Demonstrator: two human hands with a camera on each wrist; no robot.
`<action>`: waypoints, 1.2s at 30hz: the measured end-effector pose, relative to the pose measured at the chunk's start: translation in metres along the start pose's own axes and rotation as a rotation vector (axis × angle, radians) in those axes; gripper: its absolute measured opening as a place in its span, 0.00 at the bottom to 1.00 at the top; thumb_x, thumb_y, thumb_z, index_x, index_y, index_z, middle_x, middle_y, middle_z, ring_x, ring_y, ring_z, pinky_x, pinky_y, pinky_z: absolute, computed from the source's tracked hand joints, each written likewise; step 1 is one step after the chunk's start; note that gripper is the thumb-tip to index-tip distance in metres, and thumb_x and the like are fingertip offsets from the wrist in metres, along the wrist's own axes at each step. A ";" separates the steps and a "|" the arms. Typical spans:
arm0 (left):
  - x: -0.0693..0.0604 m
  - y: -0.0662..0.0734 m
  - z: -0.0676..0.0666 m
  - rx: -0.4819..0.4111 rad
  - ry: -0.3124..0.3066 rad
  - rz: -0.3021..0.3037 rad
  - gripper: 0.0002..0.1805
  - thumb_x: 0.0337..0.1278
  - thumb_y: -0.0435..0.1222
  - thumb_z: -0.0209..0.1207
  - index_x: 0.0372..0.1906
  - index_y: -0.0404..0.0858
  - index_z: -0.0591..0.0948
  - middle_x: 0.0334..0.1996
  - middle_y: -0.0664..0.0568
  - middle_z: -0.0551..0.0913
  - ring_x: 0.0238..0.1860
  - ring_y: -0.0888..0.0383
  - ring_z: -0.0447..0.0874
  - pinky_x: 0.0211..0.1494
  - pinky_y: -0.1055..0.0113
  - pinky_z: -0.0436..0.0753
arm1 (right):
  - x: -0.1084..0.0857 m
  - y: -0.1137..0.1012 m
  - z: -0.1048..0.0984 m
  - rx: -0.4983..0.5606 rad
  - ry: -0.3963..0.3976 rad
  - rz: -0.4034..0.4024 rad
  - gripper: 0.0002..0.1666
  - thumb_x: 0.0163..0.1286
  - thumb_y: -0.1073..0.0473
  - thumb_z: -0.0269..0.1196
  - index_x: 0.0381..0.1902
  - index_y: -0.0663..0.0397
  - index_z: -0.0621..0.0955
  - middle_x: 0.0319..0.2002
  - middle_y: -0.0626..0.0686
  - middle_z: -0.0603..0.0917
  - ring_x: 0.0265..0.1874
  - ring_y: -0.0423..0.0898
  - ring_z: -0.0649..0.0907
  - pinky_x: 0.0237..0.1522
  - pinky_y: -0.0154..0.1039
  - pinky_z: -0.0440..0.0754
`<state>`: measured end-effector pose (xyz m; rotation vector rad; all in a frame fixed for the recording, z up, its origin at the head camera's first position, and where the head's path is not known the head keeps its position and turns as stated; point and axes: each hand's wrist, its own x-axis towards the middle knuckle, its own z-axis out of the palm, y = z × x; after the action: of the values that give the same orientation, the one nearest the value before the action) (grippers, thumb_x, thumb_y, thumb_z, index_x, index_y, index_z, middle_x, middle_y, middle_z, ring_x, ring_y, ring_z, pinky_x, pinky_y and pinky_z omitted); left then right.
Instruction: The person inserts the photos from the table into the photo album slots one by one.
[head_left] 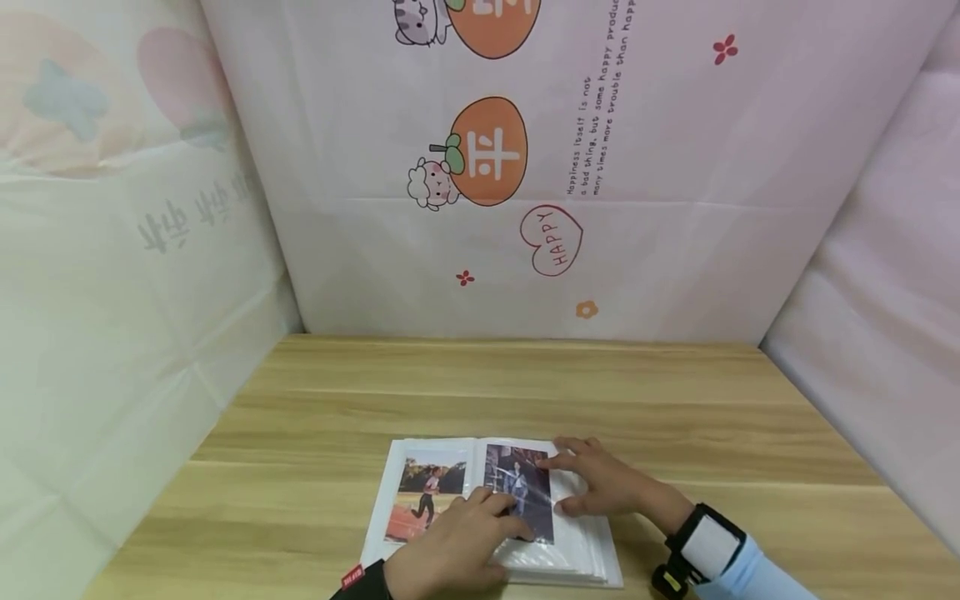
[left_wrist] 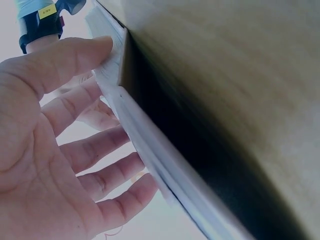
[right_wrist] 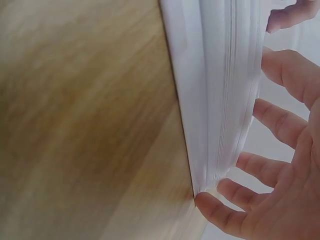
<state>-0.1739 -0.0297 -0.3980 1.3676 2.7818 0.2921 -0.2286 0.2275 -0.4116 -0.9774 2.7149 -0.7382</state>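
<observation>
A white photo album [head_left: 588, 550] lies spread on the wooden table. Its left page carries a photo of a runner [head_left: 412, 483]; a darker photo of a figure [head_left: 542, 508] fills the facing pocket under clear film. My left hand [head_left: 459, 546] rests across the lower middle, fingers spread over the darker photo and thumb at the front edge. From the right, my right hand [head_left: 600, 479] touches the right page with outspread fingers. In the right wrist view, the fingertips of the right hand [right_wrist: 285, 175] lie along the stacked page edges [right_wrist: 227, 90].
The wooden tabletop [head_left: 525, 383] extends around the album. White printed cloth [head_left: 660, 250] closes off the back, with pale cloth walls at both sides. A watch-like device [head_left: 708, 546] is strapped to the right wrist, beside a light blue sleeve.
</observation>
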 end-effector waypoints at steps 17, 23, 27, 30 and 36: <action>-0.004 -0.006 -0.003 -0.050 0.024 0.049 0.21 0.47 0.49 0.65 0.50 0.55 0.80 0.55 0.51 0.74 0.53 0.55 0.71 0.47 0.61 0.75 | -0.002 0.003 0.006 0.019 -0.003 -0.002 0.35 0.56 0.45 0.66 0.60 0.54 0.74 0.64 0.69 0.60 0.59 0.72 0.60 0.49 0.70 0.63; -0.004 -0.017 -0.015 -0.059 0.039 0.013 0.20 0.49 0.47 0.65 0.50 0.51 0.80 0.52 0.53 0.74 0.51 0.56 0.72 0.47 0.58 0.75 | 0.000 0.002 0.002 -0.002 0.005 -0.019 0.34 0.56 0.47 0.66 0.59 0.55 0.74 0.63 0.70 0.60 0.58 0.72 0.60 0.51 0.69 0.62; -0.003 -0.027 -0.022 -0.068 0.054 -0.033 0.19 0.49 0.45 0.65 0.49 0.49 0.81 0.52 0.52 0.75 0.50 0.55 0.72 0.49 0.58 0.75 | 0.000 0.002 0.001 -0.007 0.004 -0.022 0.34 0.56 0.48 0.66 0.59 0.55 0.75 0.63 0.70 0.60 0.58 0.72 0.61 0.51 0.69 0.62; -0.001 -0.036 -0.023 -0.080 0.053 -0.077 0.19 0.50 0.43 0.64 0.49 0.47 0.81 0.53 0.48 0.75 0.52 0.52 0.72 0.50 0.56 0.75 | 0.000 0.002 0.001 -0.007 0.005 -0.022 0.34 0.56 0.48 0.67 0.59 0.55 0.75 0.63 0.70 0.61 0.58 0.72 0.61 0.51 0.68 0.62; 0.001 -0.060 -0.023 -0.139 0.085 -0.145 0.18 0.49 0.37 0.62 0.49 0.42 0.81 0.50 0.48 0.76 0.52 0.51 0.73 0.51 0.54 0.75 | -0.002 0.002 0.003 0.002 -0.003 -0.011 0.34 0.56 0.48 0.67 0.60 0.55 0.74 0.64 0.70 0.60 0.59 0.72 0.60 0.52 0.68 0.61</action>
<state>-0.2236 -0.0685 -0.3859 1.1437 2.8470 0.5390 -0.2274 0.2286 -0.4150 -0.9931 2.7082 -0.7408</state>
